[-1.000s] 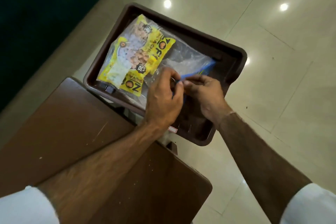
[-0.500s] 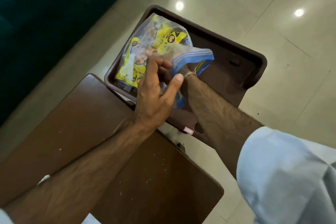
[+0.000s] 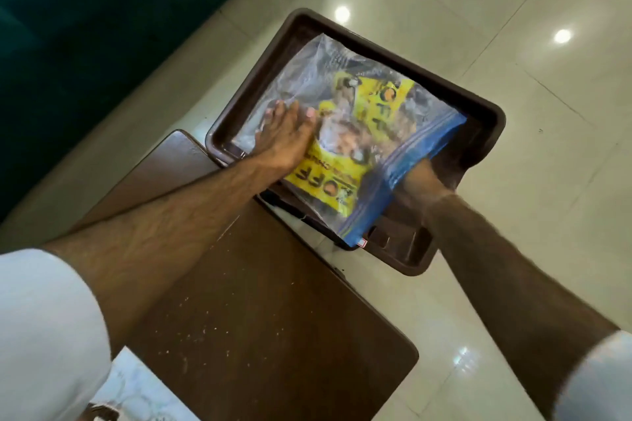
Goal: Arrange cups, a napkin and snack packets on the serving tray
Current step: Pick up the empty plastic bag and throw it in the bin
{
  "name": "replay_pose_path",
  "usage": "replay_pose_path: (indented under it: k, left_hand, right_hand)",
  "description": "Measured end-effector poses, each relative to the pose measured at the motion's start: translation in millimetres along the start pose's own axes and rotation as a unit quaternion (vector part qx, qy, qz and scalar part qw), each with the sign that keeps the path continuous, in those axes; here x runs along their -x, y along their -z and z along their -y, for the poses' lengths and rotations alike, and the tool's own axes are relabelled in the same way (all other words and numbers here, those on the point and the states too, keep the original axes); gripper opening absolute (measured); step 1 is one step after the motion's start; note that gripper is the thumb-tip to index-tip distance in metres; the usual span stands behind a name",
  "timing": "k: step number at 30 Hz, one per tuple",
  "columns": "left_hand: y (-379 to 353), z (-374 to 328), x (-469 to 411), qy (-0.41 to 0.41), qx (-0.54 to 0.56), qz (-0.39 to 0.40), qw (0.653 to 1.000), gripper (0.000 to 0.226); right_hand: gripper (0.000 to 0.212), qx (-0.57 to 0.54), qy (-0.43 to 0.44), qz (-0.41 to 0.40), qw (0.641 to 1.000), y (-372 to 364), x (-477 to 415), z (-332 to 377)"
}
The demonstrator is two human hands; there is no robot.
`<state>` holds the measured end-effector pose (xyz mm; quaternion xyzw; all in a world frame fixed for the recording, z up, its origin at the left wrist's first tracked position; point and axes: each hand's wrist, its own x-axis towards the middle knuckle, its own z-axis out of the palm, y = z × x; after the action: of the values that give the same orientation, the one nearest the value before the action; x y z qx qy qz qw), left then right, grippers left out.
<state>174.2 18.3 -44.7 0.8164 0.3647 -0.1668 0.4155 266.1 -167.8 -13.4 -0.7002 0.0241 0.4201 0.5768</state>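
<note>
A dark brown serving tray [image 3: 386, 56] juts out past the far end of a brown table. In it lies a clear zip bag [image 3: 328, 72] with a blue zip strip [image 3: 420, 150], and yellow snack packets [image 3: 379, 106] show through the plastic. My left hand [image 3: 285, 137] rests flat on top of the bag, fingers spread. My right hand [image 3: 419, 176] is pushed into the bag's blue mouth. Only its wrist shows, and the fingers are hidden. No cups or napkin are in view.
The brown table [image 3: 260, 301] is scuffed and speckled, and the tray overhangs its far edge above a glossy cream tiled floor [image 3: 530, 198]. A dark green surface [image 3: 85, 27] fills the upper left. A pale patterned thing [image 3: 136, 393] shows at the bottom edge.
The bag was held up off the tray with my left hand gripping it; now it lies flat in the tray. My left hand has flattened onto it, and my right hand stays inside its mouth.
</note>
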Motion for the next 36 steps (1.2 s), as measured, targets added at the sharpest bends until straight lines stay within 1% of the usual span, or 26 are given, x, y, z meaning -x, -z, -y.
replay_pose_path:
  k: [2,4,8,11,13,17,18,20,21,22,23,26,27,30,32,34,36]
  left_hand:
    - [-9,-2,-8,0.025,-0.070,-0.015,0.997,0.073]
    - [-16,-3,-12,0.031,-0.091,-0.026,0.995,0.080]
    - [-21,-1,-13,0.030,-0.131,-0.039,0.990,0.096]
    - [-23,-2,-10,0.030,-0.143,-0.055,0.988,0.104]
    - [-23,-2,-8,0.032,-0.150,-0.062,0.986,0.107]
    - [-22,1,0,0.027,-0.128,-0.082,0.988,0.104]
    - [-22,3,5,0.020,-0.127,-0.105,0.986,0.099]
    - [-18,8,13,0.011,-0.152,-0.187,0.970,0.084]
    - [-15,10,17,0.022,-0.165,-0.222,0.961,0.080]
    - [-10,11,19,0.042,-0.165,-0.240,0.956,0.079]
    - [-5,13,20,0.065,-0.153,-0.241,0.956,0.082]
    - [8,8,20,0.115,-0.091,-0.207,0.967,0.095]
    - [12,5,20,0.127,-0.062,-0.204,0.969,0.094]
    - [30,1,20,0.138,0.006,-0.215,0.967,0.074]
    - [49,8,24,0.124,0.078,-0.197,0.969,0.059]
    - [73,23,33,0.110,0.162,-0.189,0.962,0.053]
    - [96,47,45,0.089,0.176,-0.209,0.958,0.051]
  right_hand:
    - [0.028,0.037,0.024,0.002,0.999,20,12,4]
    - [0.030,0.058,0.033,-0.001,0.998,54,32,3]
    - [0.039,0.004,-0.023,0.001,1.000,115,79,5]
    - [0.042,-0.032,-0.066,-0.029,0.997,152,109,8]
    - [0.045,-0.040,-0.076,-0.040,0.996,169,125,11]
    - [0.053,-0.040,-0.061,-0.028,0.997,176,137,17]
    - [0.054,-0.042,-0.058,-0.023,0.997,172,135,17]
    - [0.055,-0.055,-0.054,-0.028,0.997,160,126,12]
    - [0.054,-0.063,-0.054,-0.035,0.996,152,119,9]
    - [0.052,-0.068,-0.056,-0.042,0.995,145,112,6]
    - [0.050,-0.072,-0.059,-0.046,0.995,136,106,3]
    - [0.047,-0.086,-0.067,-0.055,0.992,120,88,-4]
    - [0.046,-0.092,-0.067,-0.058,0.992,117,83,-5]
    - [0.046,-0.103,-0.057,-0.059,0.991,114,69,-8]
    - [0.046,-0.100,-0.051,-0.059,0.992,110,59,-7]
    - [0.046,-0.091,-0.047,-0.058,0.993,99,47,-5]
    - [0.046,-0.076,-0.040,-0.055,0.995,80,34,-4]
